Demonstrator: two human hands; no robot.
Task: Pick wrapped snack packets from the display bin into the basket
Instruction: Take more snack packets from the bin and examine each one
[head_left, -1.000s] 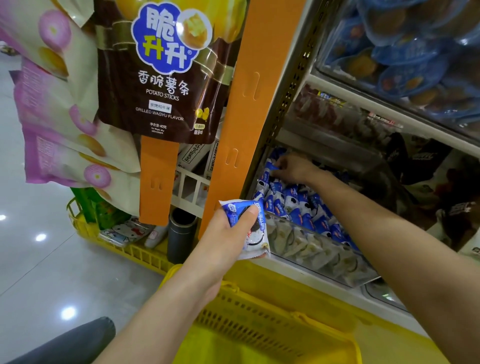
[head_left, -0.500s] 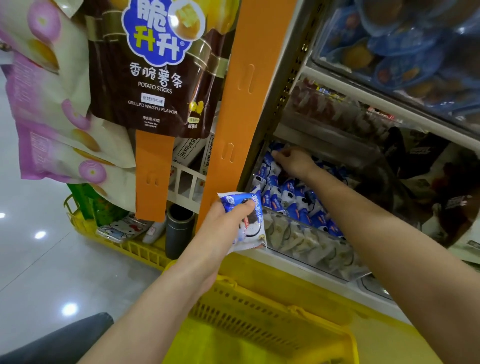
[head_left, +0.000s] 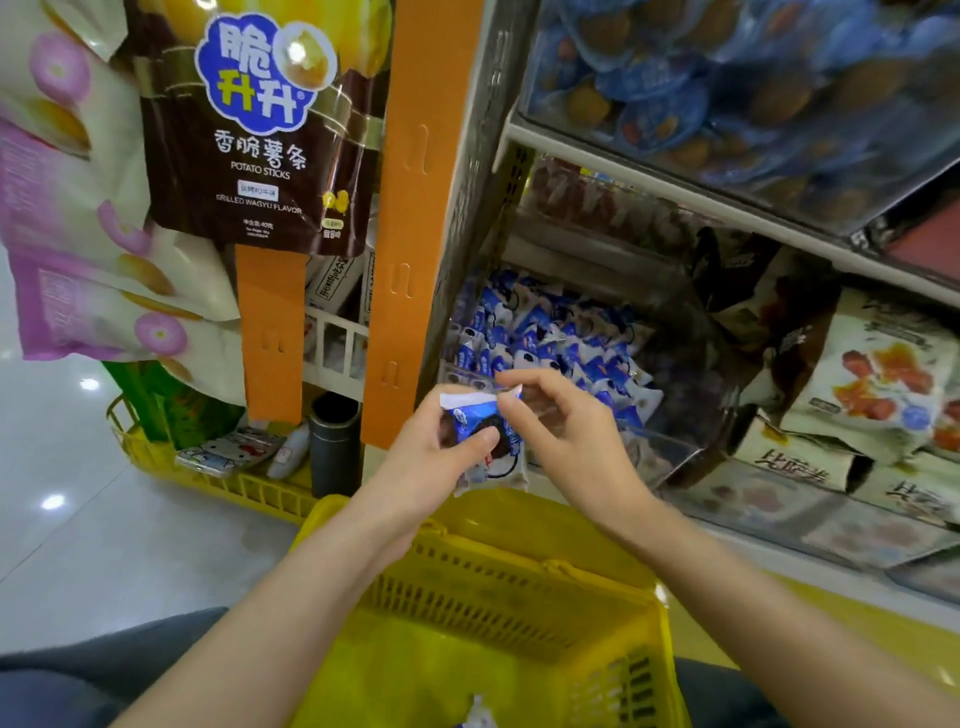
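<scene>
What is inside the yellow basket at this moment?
One blue-and-white packet lies on the basket floor, cut off by the frame's edge; anything nearer is out of view.

You're standing in a shop: just beyond your right hand (head_left: 566, 447) a clear display bin (head_left: 660, 444) brims with snack packets (head_left: 545, 338), bagged snacks (head_left: 249, 130) hang on orange strips (head_left: 270, 332) up-left of your left hand (head_left: 431, 457), and a yellow basket (head_left: 493, 587) sits below both.

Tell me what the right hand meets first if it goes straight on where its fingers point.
The blue-and-white snack packet held by the left hand: the right hand points left at it, its fingers seeming to pinch the packet's top corner, though depth is unclear.
</scene>
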